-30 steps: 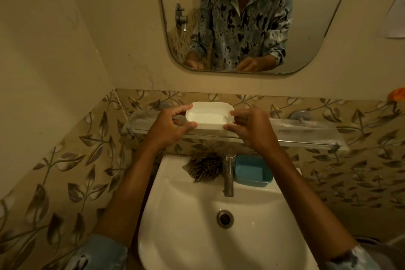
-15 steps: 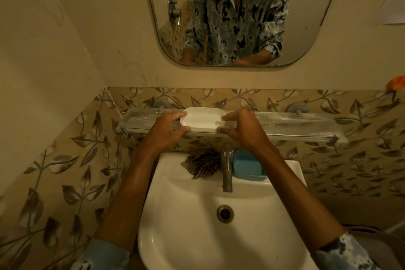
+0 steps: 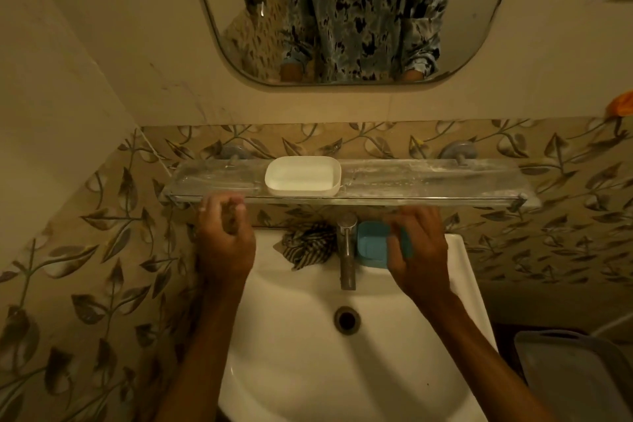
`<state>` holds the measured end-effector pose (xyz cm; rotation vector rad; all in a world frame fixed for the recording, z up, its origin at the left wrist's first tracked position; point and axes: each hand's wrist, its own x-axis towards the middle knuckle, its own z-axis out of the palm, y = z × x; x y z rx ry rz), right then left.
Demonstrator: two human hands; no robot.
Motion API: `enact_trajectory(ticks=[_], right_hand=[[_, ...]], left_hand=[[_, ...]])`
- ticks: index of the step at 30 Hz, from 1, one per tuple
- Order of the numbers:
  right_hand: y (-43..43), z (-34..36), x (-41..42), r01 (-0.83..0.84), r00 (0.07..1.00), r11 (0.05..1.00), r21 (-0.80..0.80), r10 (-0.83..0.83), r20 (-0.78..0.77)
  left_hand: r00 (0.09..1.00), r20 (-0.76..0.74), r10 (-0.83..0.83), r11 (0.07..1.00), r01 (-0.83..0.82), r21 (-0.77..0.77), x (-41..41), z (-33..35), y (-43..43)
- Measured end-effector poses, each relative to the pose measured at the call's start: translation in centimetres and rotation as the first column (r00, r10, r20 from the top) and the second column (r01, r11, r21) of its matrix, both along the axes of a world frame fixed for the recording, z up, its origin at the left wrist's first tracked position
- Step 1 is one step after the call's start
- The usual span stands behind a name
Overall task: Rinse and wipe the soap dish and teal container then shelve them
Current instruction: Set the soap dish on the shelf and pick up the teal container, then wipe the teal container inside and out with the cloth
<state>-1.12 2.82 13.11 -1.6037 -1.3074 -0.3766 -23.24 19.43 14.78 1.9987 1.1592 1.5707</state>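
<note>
White rounded-rectangular plastic soap dish sits upright, open side up, on the clear glass wall shelf, left of the shelf's middle; its long axis runs left-right along the shelf, and no hand touches it. Left hand hangs below the shelf's front rail, over the left rim of the white ceramic basin, fingers curled loosely inward and motion-blurred, holding nothing visible. Right hand is at the small teal rectangular plastic container, which is on the basin's back ledge just right of the metal tap; fingers lie over its right side, thumb at its near edge. Whether the grip is closed I cannot tell. Container open side up, long axis hard to judge under the hand. Striped dark cloth bunched left of the tap.
</note>
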Motion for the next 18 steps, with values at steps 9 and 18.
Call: enact_trajectory(ticks=[9,18], right_hand=[[-1.6,-9.9,5.0,0.003,0.987,0.706,-0.708,-0.115,-0.110],[-0.1,-10.3,7.0,0.071,0.995,0.531,-0.845,0.022,0.097]], left_hand=[[0.725,-0.549,-0.417,0.866,0.132,-0.483,4.6,-10.9,-0.1],[0.572,-0.716,-0.401,0.900,0.100,-0.424,9.3,-14.0,1.6]])
